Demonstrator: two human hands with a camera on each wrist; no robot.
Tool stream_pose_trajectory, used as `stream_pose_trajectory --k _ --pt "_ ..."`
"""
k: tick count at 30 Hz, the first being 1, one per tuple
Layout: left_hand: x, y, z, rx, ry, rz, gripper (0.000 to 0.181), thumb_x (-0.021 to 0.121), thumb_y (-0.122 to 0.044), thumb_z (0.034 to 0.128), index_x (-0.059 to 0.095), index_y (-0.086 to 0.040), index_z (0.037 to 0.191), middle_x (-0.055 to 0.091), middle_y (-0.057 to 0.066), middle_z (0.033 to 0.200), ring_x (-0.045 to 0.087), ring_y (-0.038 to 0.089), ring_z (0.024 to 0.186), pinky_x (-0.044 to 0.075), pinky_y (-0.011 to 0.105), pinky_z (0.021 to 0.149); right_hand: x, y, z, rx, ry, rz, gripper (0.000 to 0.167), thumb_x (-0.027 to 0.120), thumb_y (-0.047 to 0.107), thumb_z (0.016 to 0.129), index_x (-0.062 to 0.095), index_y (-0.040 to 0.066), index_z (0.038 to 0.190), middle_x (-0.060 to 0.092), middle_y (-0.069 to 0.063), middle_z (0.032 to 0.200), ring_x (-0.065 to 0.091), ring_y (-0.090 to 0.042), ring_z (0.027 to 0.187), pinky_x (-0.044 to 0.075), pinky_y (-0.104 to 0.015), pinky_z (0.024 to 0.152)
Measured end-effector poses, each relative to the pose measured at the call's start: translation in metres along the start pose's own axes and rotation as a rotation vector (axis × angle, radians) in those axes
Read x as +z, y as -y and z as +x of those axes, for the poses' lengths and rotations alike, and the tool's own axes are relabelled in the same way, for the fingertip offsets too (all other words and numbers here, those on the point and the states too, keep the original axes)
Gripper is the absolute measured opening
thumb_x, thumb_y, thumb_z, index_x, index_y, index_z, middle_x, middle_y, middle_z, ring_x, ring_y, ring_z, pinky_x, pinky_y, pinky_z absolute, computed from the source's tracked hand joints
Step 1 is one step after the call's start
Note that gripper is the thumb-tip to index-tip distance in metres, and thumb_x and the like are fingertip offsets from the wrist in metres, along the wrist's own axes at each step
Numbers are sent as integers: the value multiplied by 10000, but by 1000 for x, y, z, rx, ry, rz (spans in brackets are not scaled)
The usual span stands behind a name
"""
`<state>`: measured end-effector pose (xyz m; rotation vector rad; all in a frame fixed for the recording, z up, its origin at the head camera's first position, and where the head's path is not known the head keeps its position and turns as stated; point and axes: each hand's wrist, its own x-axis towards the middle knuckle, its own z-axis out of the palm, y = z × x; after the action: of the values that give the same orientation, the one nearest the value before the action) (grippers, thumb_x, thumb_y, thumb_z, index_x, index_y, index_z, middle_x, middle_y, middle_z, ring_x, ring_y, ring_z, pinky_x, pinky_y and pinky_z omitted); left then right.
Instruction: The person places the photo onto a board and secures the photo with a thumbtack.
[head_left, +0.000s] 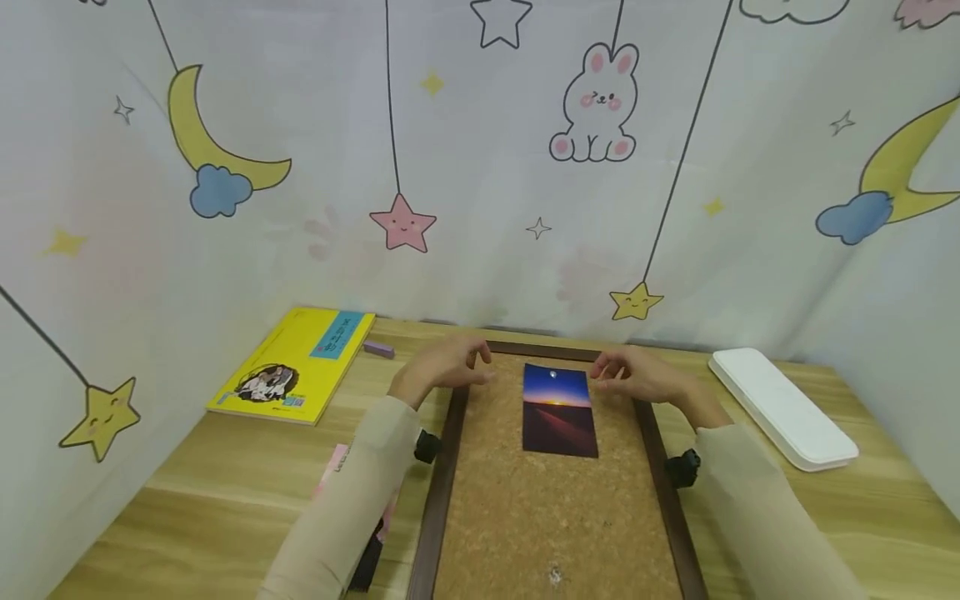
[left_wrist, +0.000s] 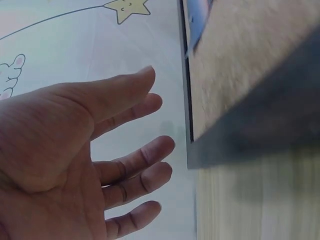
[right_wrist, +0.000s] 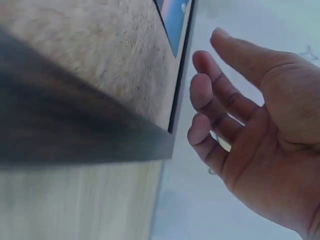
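Note:
A sunset photo (head_left: 558,417) lies on a cork board (head_left: 510,508) with a dark wooden frame, and a small clear pushpin (head_left: 553,375) sits at its top edge. My left hand (head_left: 453,362) is held above the frame's upper left, apart from the photo, its fingers loosely bent and holding nothing. Close to the photo's upper right edge hovers my right hand (head_left: 636,372), fingers loosely curled around nothing. Both wrist views show bare palms, the left hand (left_wrist: 100,145) and the right hand (right_wrist: 260,115), near the board's corners.
Another shiny pin-like piece (head_left: 555,575) sits low on the board. To the left are a yellow book (head_left: 300,358), a purple block (head_left: 378,349) and a pink item (head_left: 330,475) partly under my sleeve. A white case (head_left: 780,408) lies at right. A patterned curtain (head_left: 487,167) hangs behind.

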<state>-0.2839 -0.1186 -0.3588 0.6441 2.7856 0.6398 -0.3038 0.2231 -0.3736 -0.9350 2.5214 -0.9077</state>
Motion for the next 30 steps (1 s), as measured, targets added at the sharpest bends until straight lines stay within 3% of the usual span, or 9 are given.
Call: stream_pose_trajectory --k 4,8,13,20,25,30 --pt "-2 7 -15 17 20 4 368 689 -250 961 628 -61 1271 653 138 1185 620 287 1063 505 446 900 0 1 -24 35 -2 10 185 620 74 988 627 -42 1132 687 -131 996 641 -265 882 521 -333 732" --pt "-4 18 -36 -5 11 2 359 691 -275 958 634 -82 1255 633 172 1251 604 337 1133 499 496 914 1 -2 -48 49 -9 -11 194 612 93 997 632 -36 1142 683 -115 1002 639 -236 883 517 -322 724" --pt "-2 36 -66 -17 -6 57 355 710 -267 942 646 -77 1235 630 182 1253 610 339 1116 502 505 906 3 -10 -77 83 -9 0 213 614 115 1001 639 -28 1156 676 -93 1003 648 -237 865 538 -342 699" --pt "-4 59 -104 -97 27 140 385 729 -311 921 652 -120 1246 638 189 1175 612 345 1074 508 517 870 -6 -13 -115 183 -36 -35 231 598 152 1015 632 9 1194 672 -70 1002 632 -227 865 517 -330 715" --pt "-8 72 -126 -100 32 127 419 753 -339 895 659 -105 1229 637 184 1108 618 355 1023 508 526 857 -12 -13 -134 217 -54 -63 235 587 174 1023 622 30 1206 667 -65 1016 621 -221 867 506 -319 719" --pt "-4 84 -153 -107 46 89 414 768 -333 884 665 -99 1210 660 163 1060 617 346 982 504 544 852 -7 -23 -156 234 -38 -96 212 600 151 1013 633 43 1192 669 -41 1002 639 -160 858 509 -290 712"
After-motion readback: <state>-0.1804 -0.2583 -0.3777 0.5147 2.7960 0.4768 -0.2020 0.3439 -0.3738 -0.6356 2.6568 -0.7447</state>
